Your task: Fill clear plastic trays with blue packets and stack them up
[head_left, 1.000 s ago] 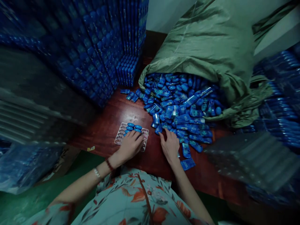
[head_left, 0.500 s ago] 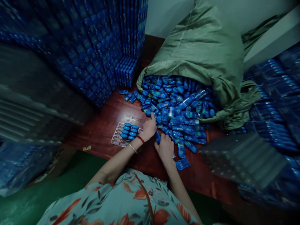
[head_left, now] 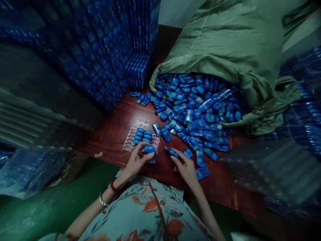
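Between left fingers, blue pack pinched; between right fingers, second pack likewise; tray, pile just beyond, probably for short reach.

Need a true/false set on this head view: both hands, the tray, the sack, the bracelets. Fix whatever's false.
1. The left hand holds a blue packet. True.
2. The right hand holds nothing. False: it holds another blue packet.
3. Every cell of the tray is filled. False: only some cells hold blue pieces.
4. The green sack has its mouth open, with loose packets spread on the table. True.
5. The red bracelet is on the right wrist. False: it is on the left.
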{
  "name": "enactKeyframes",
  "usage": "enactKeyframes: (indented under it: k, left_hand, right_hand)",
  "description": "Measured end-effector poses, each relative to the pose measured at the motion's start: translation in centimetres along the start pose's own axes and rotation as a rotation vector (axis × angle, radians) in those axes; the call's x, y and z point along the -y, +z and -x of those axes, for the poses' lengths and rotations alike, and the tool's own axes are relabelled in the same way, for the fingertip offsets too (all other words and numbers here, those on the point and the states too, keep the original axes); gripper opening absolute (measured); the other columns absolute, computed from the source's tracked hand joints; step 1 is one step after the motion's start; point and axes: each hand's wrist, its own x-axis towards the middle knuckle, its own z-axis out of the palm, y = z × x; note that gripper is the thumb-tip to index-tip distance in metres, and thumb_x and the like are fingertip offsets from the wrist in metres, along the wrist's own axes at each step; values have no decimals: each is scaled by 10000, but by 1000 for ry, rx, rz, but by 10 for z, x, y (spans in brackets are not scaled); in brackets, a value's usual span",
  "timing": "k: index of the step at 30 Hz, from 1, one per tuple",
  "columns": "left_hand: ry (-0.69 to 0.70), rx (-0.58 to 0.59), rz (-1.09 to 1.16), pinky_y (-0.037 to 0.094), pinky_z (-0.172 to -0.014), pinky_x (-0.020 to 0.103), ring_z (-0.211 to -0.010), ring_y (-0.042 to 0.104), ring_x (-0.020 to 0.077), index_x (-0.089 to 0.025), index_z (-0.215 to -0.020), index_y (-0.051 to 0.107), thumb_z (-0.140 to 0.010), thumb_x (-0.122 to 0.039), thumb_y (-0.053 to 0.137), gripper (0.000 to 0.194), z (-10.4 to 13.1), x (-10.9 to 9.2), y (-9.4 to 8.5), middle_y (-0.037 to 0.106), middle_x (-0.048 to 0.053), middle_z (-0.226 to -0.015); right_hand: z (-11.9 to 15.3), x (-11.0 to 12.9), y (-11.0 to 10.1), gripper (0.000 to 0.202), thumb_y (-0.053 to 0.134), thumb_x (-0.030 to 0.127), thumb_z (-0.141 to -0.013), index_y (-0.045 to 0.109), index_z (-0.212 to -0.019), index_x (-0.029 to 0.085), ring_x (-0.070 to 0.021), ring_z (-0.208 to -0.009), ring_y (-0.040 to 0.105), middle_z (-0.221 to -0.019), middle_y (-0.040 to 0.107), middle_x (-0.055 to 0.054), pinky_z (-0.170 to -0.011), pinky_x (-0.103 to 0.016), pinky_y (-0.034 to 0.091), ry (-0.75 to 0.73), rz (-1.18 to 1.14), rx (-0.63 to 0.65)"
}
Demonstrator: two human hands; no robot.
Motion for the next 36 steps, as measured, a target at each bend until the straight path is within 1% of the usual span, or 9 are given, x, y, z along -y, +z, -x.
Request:
enactKeyframes:
  k: [4,7,9,13,21,25,28,32,36]
  left_hand:
    - [185,-395,-189,531,-736,265,-846,625,148,-186,-942,506,-758,-316,653,269,26,10,-40,627,27,-912]
    - [285,-503,-306,531,-762,287,-868,633,153,-189,-971,493,-805,-281,607,222,26,21,-62,638,35,-928]
    - [395,-462,-447,523,-796,298,-885,627,151,-190,-987,517,-822,-240,589,187,19,27,-71,635,38,-940]
    - [667,-202,-746,512,-828,310,-954,608,155,-186,-1048,547,-882,-153,470,187,3,40,-82,620,77,-1018]
    - [772,191,-1095,509,-779,285,-941,589,154,-169,-1156,548,-930,-154,353,298,-8,39,-106,607,109,-1085]
    - [734,309,-1180,501,-789,294,-943,570,168,-170,-1168,547,-943,-176,344,303,-10,28,-104,611,98,-1047]
    - [760,287,-1230,489,-803,308,-976,545,181,-172,-1175,549,-934,-154,352,311,-9,31,-98,605,104,-1054]
    - [763,59,-1329,442,-845,396,-1049,487,228,-232,-1185,580,-908,-175,418,326,-2,45,-94,555,129,-1152]
    - [699,-64,-1225,408,-870,419,-1066,459,239,-300,-1169,607,-885,-224,486,318,-5,32,-90,502,110,-1204]
  right_hand:
    - [8,-10,14,518,678,462,-688,618,-1115,175,-122,-471,533,-537,573,27,-441,-244,475,181,-335,68]
    - [10,-6,22,387,644,476,-721,659,-967,178,-131,-531,569,-619,586,2,-471,-259,507,117,-341,62]
    - [9,4,30,311,568,444,-797,670,-946,191,-149,-618,606,-747,618,-35,-547,-286,535,-53,-161,59]
    - [1,22,53,395,464,285,-887,482,-1274,211,-204,-1045,581,-1156,586,-99,-866,-348,504,-440,254,39]
    - [-24,16,83,343,345,99,-898,572,-1141,184,-175,-934,591,-972,620,-93,-841,-308,500,-827,665,74]
    - [-23,35,82,370,342,42,-872,575,-1128,172,-181,-877,569,-947,597,-96,-778,-295,491,-829,941,162]
    - [-19,51,88,326,390,68,-873,569,-1118,190,-194,-878,561,-931,583,-90,-769,-305,477,-772,1071,191]
    - [-13,61,100,324,401,85,-876,557,-1136,197,-206,-867,571,-943,582,-108,-738,-320,470,-694,1128,183]
    - [-16,54,84,347,436,157,-893,539,-1211,246,-176,-822,597,-965,612,-78,-710,-281,468,-709,1060,203]
